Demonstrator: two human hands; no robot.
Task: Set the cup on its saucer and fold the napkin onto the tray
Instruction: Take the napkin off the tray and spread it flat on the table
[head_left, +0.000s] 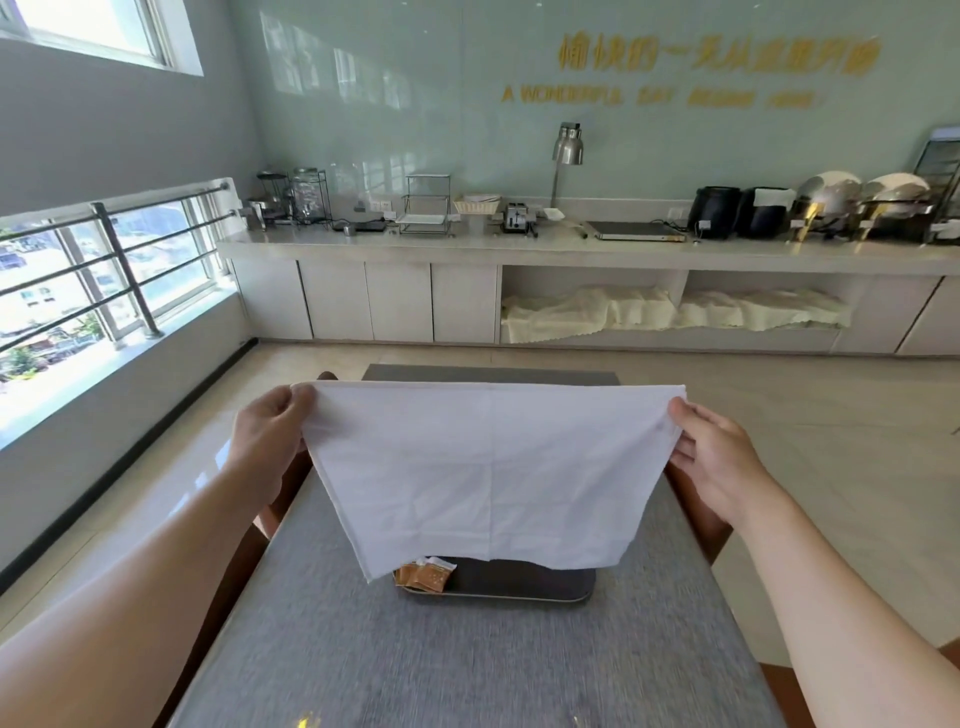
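A white cloth napkin (483, 473) hangs spread out in the air above the table. My left hand (270, 436) pinches its upper left corner and my right hand (717, 457) pinches its upper right corner. The top edge is stretched level between them. Below the napkin's lower edge lies a dark tray (519, 587) with a metal rim. Orange packets (423, 574) lie at the tray's left end. The hanging napkin hides most of the tray. No cup or saucer shows in this view.
The table wears a grey cloth (467, 665). Brown chair backs (696, 514) stand at both sides. A long buffet counter (571, 249) with appliances runs along the far wall. Windows with a railing (119, 265) are on the left.
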